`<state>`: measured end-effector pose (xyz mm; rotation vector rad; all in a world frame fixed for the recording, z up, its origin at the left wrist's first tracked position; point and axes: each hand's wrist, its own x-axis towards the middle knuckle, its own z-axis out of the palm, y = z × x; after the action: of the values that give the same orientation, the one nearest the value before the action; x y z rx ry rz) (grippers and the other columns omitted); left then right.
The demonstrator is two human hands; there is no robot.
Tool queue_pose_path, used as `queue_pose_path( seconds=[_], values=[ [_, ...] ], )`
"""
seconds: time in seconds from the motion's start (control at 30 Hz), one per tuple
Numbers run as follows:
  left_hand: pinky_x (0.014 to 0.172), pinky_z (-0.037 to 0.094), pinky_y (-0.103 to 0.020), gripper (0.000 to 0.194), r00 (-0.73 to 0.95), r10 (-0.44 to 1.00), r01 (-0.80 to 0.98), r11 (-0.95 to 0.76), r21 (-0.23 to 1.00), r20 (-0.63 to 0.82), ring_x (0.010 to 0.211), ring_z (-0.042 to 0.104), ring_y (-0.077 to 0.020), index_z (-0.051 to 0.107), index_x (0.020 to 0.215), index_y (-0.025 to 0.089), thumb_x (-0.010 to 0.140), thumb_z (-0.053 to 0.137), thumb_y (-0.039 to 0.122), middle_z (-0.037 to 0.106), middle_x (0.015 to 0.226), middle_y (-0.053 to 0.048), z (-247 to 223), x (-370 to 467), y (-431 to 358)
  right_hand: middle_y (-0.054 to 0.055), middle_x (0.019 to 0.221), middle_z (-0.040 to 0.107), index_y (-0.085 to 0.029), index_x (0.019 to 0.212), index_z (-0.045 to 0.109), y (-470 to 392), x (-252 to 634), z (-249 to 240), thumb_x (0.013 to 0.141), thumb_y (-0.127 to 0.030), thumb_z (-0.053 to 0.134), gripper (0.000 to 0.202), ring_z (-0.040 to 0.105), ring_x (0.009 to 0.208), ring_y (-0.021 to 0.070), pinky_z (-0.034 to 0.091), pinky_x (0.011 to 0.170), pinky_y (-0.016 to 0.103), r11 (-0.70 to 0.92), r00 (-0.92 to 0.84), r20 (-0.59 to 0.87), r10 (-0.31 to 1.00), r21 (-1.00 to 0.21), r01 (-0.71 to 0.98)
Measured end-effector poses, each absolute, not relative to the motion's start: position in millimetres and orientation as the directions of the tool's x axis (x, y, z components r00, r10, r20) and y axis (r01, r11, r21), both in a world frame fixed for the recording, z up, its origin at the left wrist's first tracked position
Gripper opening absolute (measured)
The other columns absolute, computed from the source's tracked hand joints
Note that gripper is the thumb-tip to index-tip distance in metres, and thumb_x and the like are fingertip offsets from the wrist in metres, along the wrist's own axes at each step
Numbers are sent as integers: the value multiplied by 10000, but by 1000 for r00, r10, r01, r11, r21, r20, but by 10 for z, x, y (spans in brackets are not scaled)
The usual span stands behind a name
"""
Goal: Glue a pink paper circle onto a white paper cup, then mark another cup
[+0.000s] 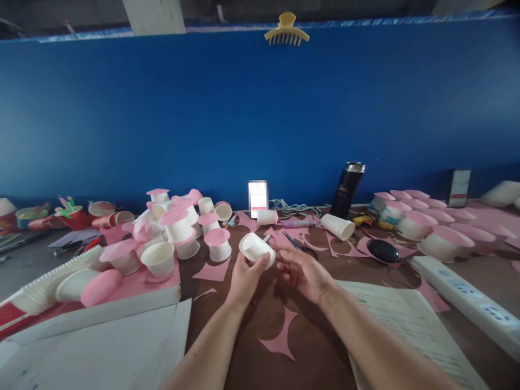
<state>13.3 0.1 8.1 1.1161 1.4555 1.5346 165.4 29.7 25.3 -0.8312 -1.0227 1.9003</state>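
Observation:
My left hand [249,275] is closed around a white paper cup [255,248], which lies tilted on its side above the table. Just to the right of the cup, my right hand [303,271] has its fingers loosely curled and apart, with nothing visible in them. Left of the cup, a small white cup topped with a pink paper disc [217,237] stands on the table. Behind my right hand lie dark scissors [300,246] among pink paper scraps. A curved pink offcut [281,338] rests on the table below my hands.
Several pink-topped cups [176,219] crowd the left, beside a long stack of nested cups [60,276]. More covered cups [449,236] stand right. A black flask [347,189], a dark oval object [383,251], a power strip [467,298] and a printed sheet [402,325] surround the workspace.

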Motion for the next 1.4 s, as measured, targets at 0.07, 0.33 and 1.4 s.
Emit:
queue_pose_path(
  seconds=[0.07, 0.33, 1.4],
  values=[
    [779, 479, -343, 493, -343, 935, 146, -39, 988, 88, 862, 641, -237, 597, 1021, 141, 685, 690, 489, 685, 943, -100, 79, 110, 15, 32, 879, 686, -219, 1112, 634, 303, 1649, 227, 779, -294, 617, 342, 625, 676, 113, 427, 475, 175, -298, -441, -165, 882, -920, -253],
    [846, 440, -421, 568, -409, 874, 594, 36, 804, 263, 987, 571, -300, 579, 1054, 172, 655, 661, 568, 603, 1031, -116, 50, -21, 63, 66, 980, 687, -184, 1120, 584, 516, 1723, 42, 764, -318, 605, 381, 650, 657, 160, 513, 573, 282, 132, -125, 108, 986, -969, 211],
    [939, 402, -456, 661, -183, 904, 833, -66, 549, 386, 1103, 523, -319, 510, 1202, 132, 701, 637, 545, 599, 1134, -150, -126, 17, 128, 78, 990, 702, -178, 1007, 647, 558, 1748, 8, 821, -262, 523, 239, 655, 898, 208, 484, 821, 334, 334, -130, 309, 942, -827, 453]
  ],
)
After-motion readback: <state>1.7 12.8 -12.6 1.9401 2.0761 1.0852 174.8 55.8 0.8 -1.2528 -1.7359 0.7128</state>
